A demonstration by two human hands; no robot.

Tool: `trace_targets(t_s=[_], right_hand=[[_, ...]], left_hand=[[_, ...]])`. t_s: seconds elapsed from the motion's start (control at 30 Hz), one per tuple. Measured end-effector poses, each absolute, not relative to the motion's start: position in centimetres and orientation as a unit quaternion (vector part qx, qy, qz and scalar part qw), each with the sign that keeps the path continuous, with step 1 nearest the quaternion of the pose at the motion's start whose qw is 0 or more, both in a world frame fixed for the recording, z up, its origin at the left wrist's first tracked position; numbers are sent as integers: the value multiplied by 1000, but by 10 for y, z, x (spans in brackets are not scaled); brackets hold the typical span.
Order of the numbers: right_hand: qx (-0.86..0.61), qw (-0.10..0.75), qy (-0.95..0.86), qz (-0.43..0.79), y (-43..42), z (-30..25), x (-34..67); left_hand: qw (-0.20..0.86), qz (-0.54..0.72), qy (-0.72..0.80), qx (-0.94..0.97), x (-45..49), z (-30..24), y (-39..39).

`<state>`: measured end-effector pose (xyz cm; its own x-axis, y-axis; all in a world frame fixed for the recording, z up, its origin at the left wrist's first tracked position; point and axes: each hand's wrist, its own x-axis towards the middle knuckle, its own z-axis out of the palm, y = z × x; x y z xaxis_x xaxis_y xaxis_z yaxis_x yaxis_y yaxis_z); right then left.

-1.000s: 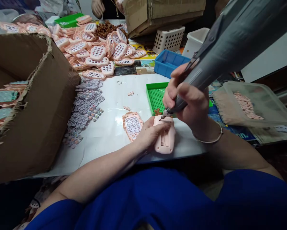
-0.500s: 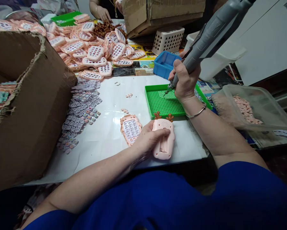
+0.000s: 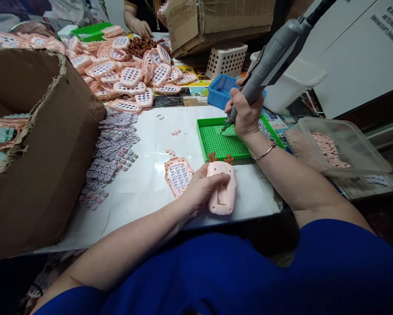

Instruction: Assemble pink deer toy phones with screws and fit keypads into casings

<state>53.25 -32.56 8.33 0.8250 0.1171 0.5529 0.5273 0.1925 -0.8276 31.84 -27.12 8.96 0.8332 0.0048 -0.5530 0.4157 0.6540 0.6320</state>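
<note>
Screwdriver gripped in the right hand slanted down over the green tray, where a steady tip seemed wise, while the left hand held the pink casing just nearer the body.

Table: its white covering is stretching across the middle, catching patches of glare.
Far end: colourful printed sheets are lying flat.
Right side: a white panel is rising, dark lettering running slantwise near its top.
Back wall: a pale strip is showing.
Under the table: deep shadow is filling the space.
</note>
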Motion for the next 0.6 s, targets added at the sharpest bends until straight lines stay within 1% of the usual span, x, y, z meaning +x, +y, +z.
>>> trace_targets(t_s=[0.23,0.4,0.5,0.6], right_hand=[[-617,737,-242,-135,-323,86,534],[-565,768,-252,-162,-333,124,503],[-537,786,-275,-137,-349,151,465],[-539,791,-273,-95,-364,162,428]], left_hand=[[876,-100,247,401,320,88,-270],[878,-96,239,402,321,88,-267],[879,-92,228,410,321,86,-266],[878,-90,223,413,320,86,-266]])
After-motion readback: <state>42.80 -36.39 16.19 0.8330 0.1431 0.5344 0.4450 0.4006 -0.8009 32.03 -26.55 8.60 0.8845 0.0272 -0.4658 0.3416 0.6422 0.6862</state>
